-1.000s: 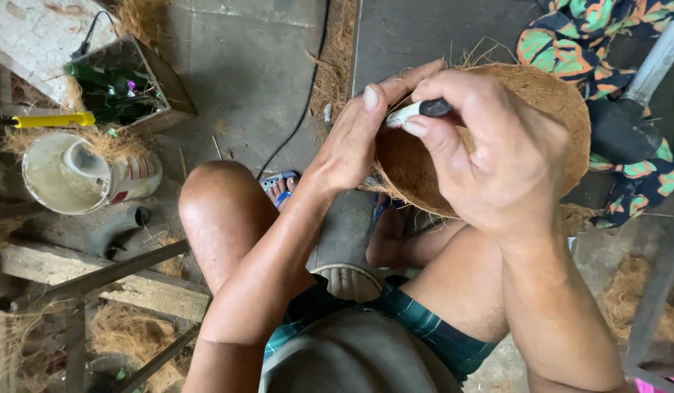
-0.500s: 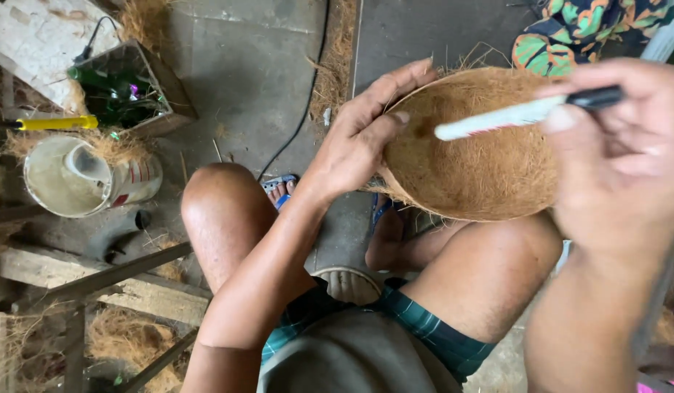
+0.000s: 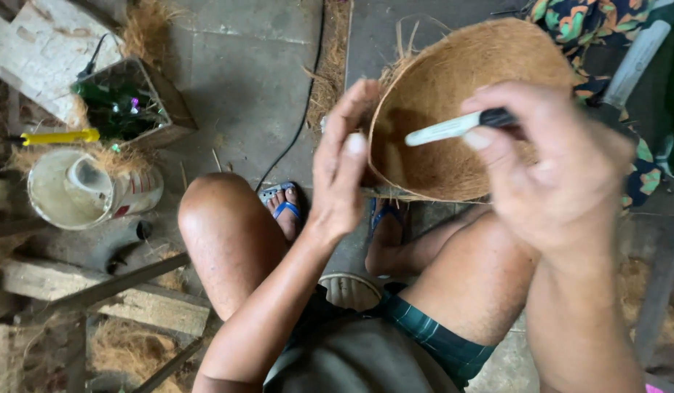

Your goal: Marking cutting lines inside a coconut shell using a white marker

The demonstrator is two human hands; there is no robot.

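Note:
A brown fibrous coconut-husk bowl is tipped up above my knees, its hollow side facing me. My left hand grips its left rim, thumb inside, fingers behind it. My right hand holds a white marker with a black cap over the bowl's hollow, the white end pointing left, just above the fibre surface. Whether the tip touches the fibre I cannot tell.
A white bucket with a cup inside stands at left on the concrete floor. Behind it sit a box of green bottles and a yellow-handled tool. A black cable runs across the floor. Wooden planks and loose fibre lie lower left; patterned cloth lies upper right.
The bowl has been tilted up and its hollow turned toward me. My right hand first swung the marker out to the right, then brought it back over the bowl. My left hand shifted along the rim.

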